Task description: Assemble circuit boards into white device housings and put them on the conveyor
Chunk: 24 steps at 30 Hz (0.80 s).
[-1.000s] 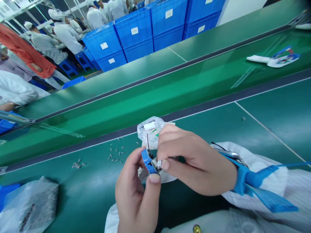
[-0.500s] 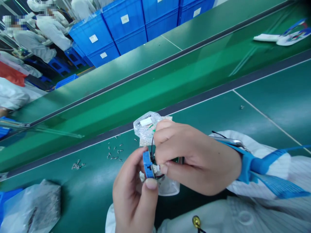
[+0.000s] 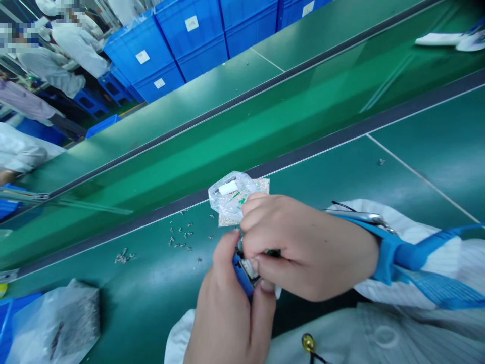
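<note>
The left hand (image 3: 227,313) and right hand (image 3: 310,247) grip a small blue plastic part (image 3: 242,275) with fingers closed. Beyond this part lie a clear plastic bag (image 3: 227,194) and blue crates (image 3: 129,60), their white labels (image 3: 142,56) unreadable.

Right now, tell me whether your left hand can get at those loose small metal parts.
Probably, but not at once: nothing lies between the left hand and the small metal parts on the green mat, yet its fingers are pinching a blue plastic part, which it would have to release first.
</note>
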### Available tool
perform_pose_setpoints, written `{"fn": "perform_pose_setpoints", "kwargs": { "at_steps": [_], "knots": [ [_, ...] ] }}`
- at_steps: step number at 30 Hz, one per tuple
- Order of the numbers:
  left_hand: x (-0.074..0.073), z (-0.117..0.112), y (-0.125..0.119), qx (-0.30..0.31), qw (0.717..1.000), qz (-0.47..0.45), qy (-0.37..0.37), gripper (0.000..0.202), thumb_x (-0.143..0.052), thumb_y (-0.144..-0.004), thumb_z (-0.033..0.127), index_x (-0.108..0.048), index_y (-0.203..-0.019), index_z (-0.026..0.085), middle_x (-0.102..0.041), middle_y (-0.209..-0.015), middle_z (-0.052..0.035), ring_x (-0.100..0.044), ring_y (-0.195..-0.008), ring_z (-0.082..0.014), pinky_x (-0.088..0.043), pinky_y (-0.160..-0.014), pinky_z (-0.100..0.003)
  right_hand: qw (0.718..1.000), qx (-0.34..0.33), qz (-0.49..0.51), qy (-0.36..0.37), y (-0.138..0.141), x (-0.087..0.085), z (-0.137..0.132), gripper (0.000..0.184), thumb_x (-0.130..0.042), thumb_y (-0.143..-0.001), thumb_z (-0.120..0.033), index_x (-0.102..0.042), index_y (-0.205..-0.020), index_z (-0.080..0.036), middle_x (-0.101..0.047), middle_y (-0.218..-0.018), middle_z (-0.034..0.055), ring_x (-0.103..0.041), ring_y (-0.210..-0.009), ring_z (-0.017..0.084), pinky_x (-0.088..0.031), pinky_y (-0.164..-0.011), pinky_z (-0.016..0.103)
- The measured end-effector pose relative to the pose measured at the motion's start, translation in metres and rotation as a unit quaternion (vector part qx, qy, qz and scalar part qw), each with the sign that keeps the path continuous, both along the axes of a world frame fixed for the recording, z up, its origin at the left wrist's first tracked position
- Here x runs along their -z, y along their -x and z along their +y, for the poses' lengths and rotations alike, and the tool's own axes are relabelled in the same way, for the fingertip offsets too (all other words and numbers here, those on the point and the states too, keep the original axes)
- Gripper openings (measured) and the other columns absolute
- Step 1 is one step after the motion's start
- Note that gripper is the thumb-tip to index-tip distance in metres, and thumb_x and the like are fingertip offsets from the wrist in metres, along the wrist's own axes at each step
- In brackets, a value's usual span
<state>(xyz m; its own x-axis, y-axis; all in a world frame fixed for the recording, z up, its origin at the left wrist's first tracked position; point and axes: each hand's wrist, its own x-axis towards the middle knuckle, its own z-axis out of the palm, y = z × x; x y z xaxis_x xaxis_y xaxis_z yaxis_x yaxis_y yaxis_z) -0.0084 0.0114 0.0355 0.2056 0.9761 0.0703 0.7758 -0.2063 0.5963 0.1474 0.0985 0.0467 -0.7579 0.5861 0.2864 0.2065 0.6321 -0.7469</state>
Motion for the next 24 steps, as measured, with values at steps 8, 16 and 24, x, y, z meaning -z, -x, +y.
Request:
{"fn": "perform_pose_setpoints", "kwargs": {
  "at_steps": [8,16,24],
  "knots": [
    [0.002,-0.002,-0.023,-0.1,0.989,0.099,0.041,0.035,-0.041,-0.082,0.021,-0.033,-0.116,0.022,-0.066,-0.083,-0.0106,-0.066,-0.069,-0.0294,-0.051,-0.057,-0.04,0.997,-0.041,-0.067,0.023,0.004,0.004,0.004,0.027,-0.045,-0.067,-0.007,-0.031,-0.045,-0.016,-0.038,-0.047,-0.0024,-0.034,-0.053,0.009,-0.032,-0.063,0.026],
    [0.011,0.007,-0.01,-0.051,0.996,0.052,0.049,0.071,-0.05,-0.083,0.034,-0.01,-0.141,0.026,-0.047,-0.132,-0.0147,-0.049,-0.117,-0.0317,-0.047,-0.087,-0.048,0.966,0.226,-0.128,0.016,-0.032,0.007,0.051,0.029,-0.043,-0.083,-0.021,-0.062,-0.063,-0.013,-0.054,-0.058,-0.0002,-0.044,-0.058,0.008,-0.028,-0.056,0.023],
    [0.003,0.014,-0.008,0.042,0.988,0.081,0.127,0.05,-0.046,-0.085,0.037,-0.036,-0.133,0.024,-0.051,-0.126,-0.0113,-0.049,-0.111,-0.0294,-0.042,-0.092,-0.05,0.813,0.54,-0.212,0.044,-0.076,0.037,0.105,0.033,-0.045,-0.082,-0.026,-0.067,-0.103,-0.012,-0.067,-0.095,0.0108,-0.057,-0.085,0.018,-0.035,-0.067,0.027]
  ]
}}
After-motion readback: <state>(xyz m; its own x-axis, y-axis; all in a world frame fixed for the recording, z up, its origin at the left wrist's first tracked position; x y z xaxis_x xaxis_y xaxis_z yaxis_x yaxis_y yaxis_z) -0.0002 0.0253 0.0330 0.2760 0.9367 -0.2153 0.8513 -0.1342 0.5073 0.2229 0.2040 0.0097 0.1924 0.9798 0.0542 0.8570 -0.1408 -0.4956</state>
